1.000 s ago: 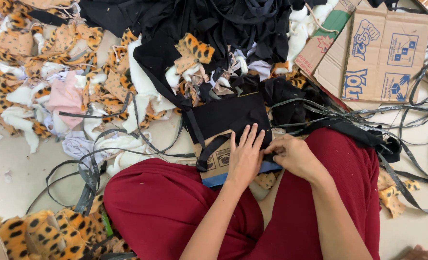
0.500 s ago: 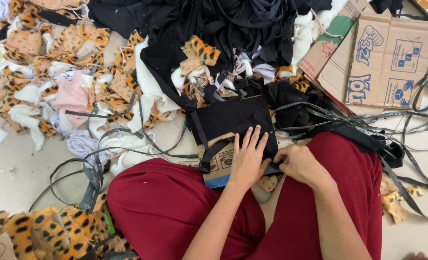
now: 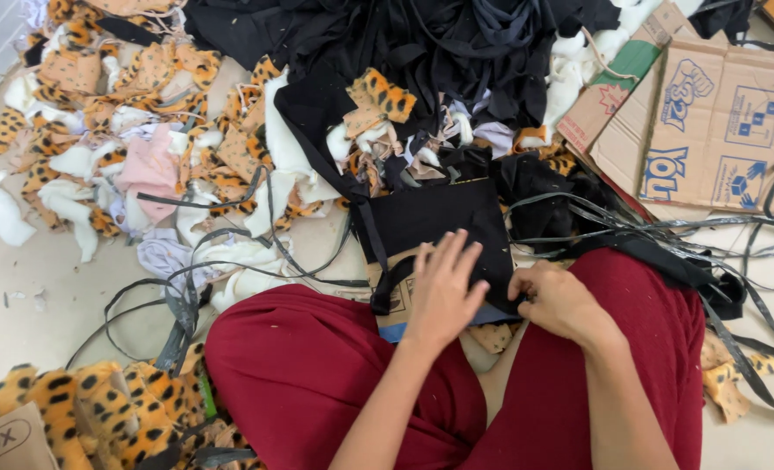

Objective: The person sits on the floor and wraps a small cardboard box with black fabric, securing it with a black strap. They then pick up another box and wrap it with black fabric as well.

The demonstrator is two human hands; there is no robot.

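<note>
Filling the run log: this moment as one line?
left hand: flat on black fabric piece | right hand: pinching its edge | under: cardboard

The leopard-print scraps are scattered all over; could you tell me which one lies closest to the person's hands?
The small leopard-print scrap tucked between the red-clad knees, just below the left hand and right hand; the others lie farther off.
</note>
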